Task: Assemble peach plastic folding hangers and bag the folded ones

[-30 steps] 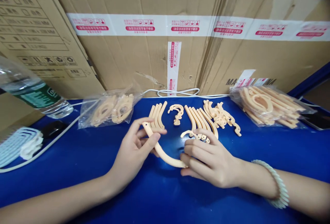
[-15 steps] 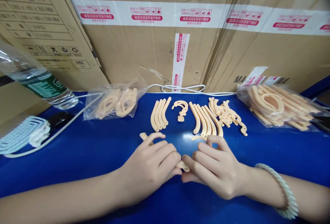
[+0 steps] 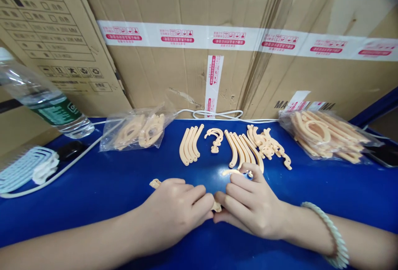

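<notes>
My left hand (image 3: 178,210) is wrapped round a beige plastic hanger piece (image 3: 155,183), mostly hidden in the fist. One end pokes out on the left and the other shows between the hands. At that inner end the thumb and fingers of my right hand (image 3: 251,203) are pinched together, touching the piece. Just beyond the right fingers lies a thin curved strip (image 3: 231,172). Farther back are two rows of curved hanger arms, a left row (image 3: 191,143) and a right row (image 3: 244,149), with a few hooks (image 3: 215,137) between them and a heap of small hooks (image 3: 269,143) to the right.
Clear bags of beige parts lie at the back left (image 3: 137,131) and back right (image 3: 326,135). A water bottle (image 3: 52,104), a pale blue hairbrush (image 3: 26,168) and a white cable (image 3: 77,166) are on the left. Cardboard boxes (image 3: 174,79) stand behind the blue table (image 3: 102,191).
The camera view has tilted and shifted slightly. My left index finger, raised before, has come down, and more of the piece's left end shows. Both hands stay together at its inner end.
</notes>
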`<state>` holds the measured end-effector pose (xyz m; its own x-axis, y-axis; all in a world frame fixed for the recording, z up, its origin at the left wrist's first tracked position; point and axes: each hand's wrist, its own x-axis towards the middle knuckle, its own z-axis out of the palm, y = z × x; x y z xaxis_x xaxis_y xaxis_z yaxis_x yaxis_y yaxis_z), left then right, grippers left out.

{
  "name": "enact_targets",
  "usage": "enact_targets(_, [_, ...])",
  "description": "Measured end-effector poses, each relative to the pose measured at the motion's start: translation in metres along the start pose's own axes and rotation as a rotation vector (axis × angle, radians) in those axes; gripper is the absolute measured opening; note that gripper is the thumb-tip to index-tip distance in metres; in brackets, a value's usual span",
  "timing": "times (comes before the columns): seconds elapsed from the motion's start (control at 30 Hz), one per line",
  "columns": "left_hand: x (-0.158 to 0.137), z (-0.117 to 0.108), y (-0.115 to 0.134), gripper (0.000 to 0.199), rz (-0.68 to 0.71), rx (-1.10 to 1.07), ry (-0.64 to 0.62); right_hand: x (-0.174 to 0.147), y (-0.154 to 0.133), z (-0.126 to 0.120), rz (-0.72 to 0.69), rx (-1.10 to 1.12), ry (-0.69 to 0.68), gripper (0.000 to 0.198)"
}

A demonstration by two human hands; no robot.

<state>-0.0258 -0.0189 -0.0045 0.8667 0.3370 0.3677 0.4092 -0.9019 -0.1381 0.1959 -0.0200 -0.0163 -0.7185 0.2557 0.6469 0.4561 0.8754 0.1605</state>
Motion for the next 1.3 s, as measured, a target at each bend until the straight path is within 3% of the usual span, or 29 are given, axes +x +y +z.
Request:
enact_targets(0.13, [0.0,-0.006,0.0,0.033,0.072,-0.033,-0.065,0.0,-0.002,0.002,-0.015,0.068,-0.011,0.034])
enact_targets(0.27, [0.004,-0.013,0.0,0.034,0.148,-0.013,-0.014,0.0,-0.006,0.004,-0.003,0.117,0.037,0.029])
enact_targets(0.47, [0.006,-0.027,-0.017,0.033,0.244,0.036,0.04,-0.002,0.001,-0.006,0.297,0.368,0.031,0.018])
enact_targets(0.63, [-0.002,-0.026,-0.048,0.029,0.098,-0.022,-0.012,-0.002,0.007,-0.01,0.357,0.437,-0.049,0.006])
enact_targets(0.73, [-0.005,-0.02,-0.058,0.026,0.072,-0.016,-0.014,0.0,0.007,-0.01,0.344,0.447,-0.092,0.013])
enact_targets(0.97, [-0.009,-0.008,-0.061,0.025,0.071,0.035,-0.046,0.001,0.013,-0.005,0.364,0.389,-0.026,0.016])
enact_targets(1.3, [-0.015,-0.009,-0.068,0.032,-0.152,0.117,-0.115,-0.003,0.02,0.001,0.414,0.235,0.018,0.014])
